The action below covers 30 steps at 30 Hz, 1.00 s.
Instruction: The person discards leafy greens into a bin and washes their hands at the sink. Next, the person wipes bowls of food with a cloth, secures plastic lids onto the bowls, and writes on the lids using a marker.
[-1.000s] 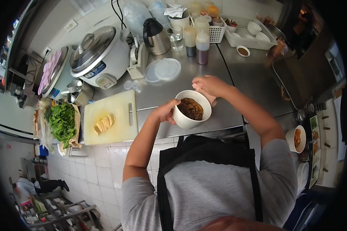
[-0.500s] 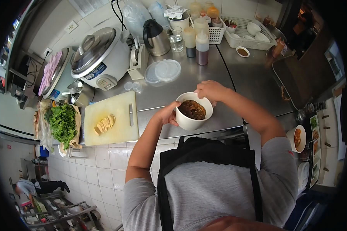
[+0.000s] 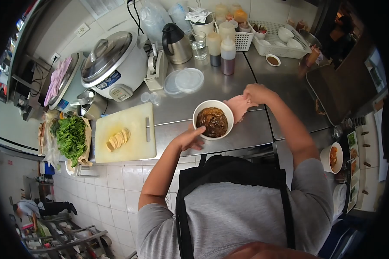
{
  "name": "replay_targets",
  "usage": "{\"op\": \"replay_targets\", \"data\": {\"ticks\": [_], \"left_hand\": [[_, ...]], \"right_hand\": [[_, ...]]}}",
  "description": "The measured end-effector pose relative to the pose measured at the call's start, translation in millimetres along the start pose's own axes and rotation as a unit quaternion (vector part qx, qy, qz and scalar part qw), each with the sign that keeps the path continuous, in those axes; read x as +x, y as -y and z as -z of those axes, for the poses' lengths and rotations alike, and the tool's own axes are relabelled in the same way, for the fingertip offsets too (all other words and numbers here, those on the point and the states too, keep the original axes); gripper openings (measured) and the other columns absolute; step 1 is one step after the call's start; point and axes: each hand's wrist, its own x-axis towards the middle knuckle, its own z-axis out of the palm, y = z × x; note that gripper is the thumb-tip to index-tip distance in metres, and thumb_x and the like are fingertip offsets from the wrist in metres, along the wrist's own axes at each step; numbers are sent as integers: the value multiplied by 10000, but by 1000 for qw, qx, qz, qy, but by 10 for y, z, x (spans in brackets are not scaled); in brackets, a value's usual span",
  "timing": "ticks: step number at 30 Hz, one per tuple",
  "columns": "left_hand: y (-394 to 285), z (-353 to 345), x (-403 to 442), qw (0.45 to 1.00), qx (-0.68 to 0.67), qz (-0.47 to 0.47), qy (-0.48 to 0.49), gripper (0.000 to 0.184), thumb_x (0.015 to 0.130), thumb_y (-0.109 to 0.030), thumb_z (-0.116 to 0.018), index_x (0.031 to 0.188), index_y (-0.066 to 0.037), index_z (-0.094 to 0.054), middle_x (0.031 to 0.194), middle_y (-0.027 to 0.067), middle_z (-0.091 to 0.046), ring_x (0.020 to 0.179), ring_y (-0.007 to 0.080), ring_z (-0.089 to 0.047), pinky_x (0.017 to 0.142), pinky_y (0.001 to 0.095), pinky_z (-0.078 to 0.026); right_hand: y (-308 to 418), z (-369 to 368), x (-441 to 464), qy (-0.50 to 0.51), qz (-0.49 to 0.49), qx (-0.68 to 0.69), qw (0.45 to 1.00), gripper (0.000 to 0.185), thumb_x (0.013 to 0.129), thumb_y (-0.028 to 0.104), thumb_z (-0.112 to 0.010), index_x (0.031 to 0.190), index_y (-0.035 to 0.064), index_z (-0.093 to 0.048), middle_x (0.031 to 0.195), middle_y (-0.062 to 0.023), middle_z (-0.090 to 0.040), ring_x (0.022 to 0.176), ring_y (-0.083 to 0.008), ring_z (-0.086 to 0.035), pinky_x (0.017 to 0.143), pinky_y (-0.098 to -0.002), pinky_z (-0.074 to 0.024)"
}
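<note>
A white paper bowl (image 3: 230,122) with dark, glossy sauced food (image 3: 212,121) in it stands near the front edge of the steel counter. My left hand (image 3: 191,138) grips the near left side of this bowl, its thumb over the rim. Just right of the bowl, my right hand (image 3: 258,93) pinches the far corner of a pink cloth (image 3: 239,106), which hangs or lies against the counter beside the bowl. To the left, a pale cutting board (image 3: 136,134) carries several light slices (image 3: 118,140).
Behind are a rice cooker (image 3: 112,64), a steel jug (image 3: 176,45), a glass of water (image 3: 198,45), clear lids (image 3: 183,81) and sauce bottles (image 3: 228,56). Leafy greens (image 3: 71,137) lie at left. A small sauce dish (image 3: 272,60) and another food bowl (image 3: 333,158) are at right. Another person (image 3: 34,209) bends over far left.
My right hand has left the bowl's rim and moved right, and a pink cloth now shows in it. The bowl has shifted slightly left, with my left hand still on it.
</note>
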Motion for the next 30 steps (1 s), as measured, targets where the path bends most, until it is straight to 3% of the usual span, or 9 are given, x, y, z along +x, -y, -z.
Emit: {"op": "replay_targets", "data": {"ticks": [2, 4, 6, 10, 15, 18, 20, 27, 30], "left_hand": [[-96, 65, -75, 995, 77, -2, -57, 766, 715, -518, -547, 1254, -72, -237, 1138, 141, -417, 863, 260, -502, 622, 353, -486], [-172, 243, 84, 984, 130, -32, -120, 679, 735, -478, -551, 1218, -52, -334, 1082, 135, -479, 839, 227, -514, 615, 335, -475], [-263, 284, 260, 936, 220, -170, -215, 443, 764, -353, -547, 1044, -12, -518, 859, 107, -585, 721, 173, -547, 594, 308, -451], [-435, 271, 495, 868, 339, -244, -268, 274, 755, -250, -541, 862, -4, -596, 686, 117, -598, 620, 199, -572, 581, 315, -443], [-552, 183, 615, 843, 390, -259, -267, 197, 720, -207, -535, 755, -28, -608, 701, 167, -590, 654, 301, -577, 605, 363, -443], [-545, 166, 677, 822, 399, -279, -294, 202, 730, -201, -536, 733, -7, -588, 645, 155, -583, 582, 265, -574, 554, 338, -439], [-480, 248, 769, 803, 400, -301, -325, 202, 733, -202, -532, 733, -7, -585, 615, 149, -575, 536, 252, -569, 502, 333, -443], [-430, 310, 369, 958, 127, -96, -238, 346, 798, -264, -486, 1042, -21, -455, 595, 74, -526, 415, 148, -512, 342, 266, -423], [-485, 259, 379, 968, 100, -108, -203, 355, 844, -309, -416, 1074, -39, -428, 635, 64, -531, 409, 125, -492, 364, 264, -452]], "right_hand": [[-3, -72, -103, -67, -104, -140, 982, 225, 684, 148, -566, 900, 110, -614, 932, -98, -537, 883, -255, -515, 757, -364, -413], [122, -151, -27, -21, -155, -87, 984, 286, 699, 234, -551, 966, 146, -602, 1041, -80, -505, 984, -260, -471, 816, -416, -382], [256, -310, 17, 1, -191, -145, 971, 297, 692, 262, -557, 962, 146, -604, 1061, -83, -500, 991, -258, -470, 818, -412, -384], [117, -564, 189, -37, -132, -52, 989, 311, 685, 294, -568, 896, 66, -597, 892, -114, -579, 814, -238, -551, 735, -368, -427], [477, -265, 470, -64, -34, 324, 943, 193, 665, 200, -578, 759, 36, -545, 695, -107, -573, 606, -206, -530, 539, -307, -406], [861, -290, 623, 13, -45, 313, 949, 180, 676, 180, -582, 758, 30, -526, 688, -87, -555, 638, -180, -521, 562, -311, -408], [801, -405, 652, -72, -24, 250, 965, 194, 688, 195, -580, 757, 26, -511, 682, -67, -544, 656, -173, -516, 572, -306, -410], [224, -506, 344, -184, -42, 373, 909, 318, 755, 132, -534, 1063, 53, -520, 920, -88, -577, 689, -153, -514, 619, -261, -440], [431, -475, 303, -16, -91, 579, 810, 393, 818, 73, -449, 1209, 79, -415, 974, -102, -568, 629, -109, -512, 554, -212, -444]]}}
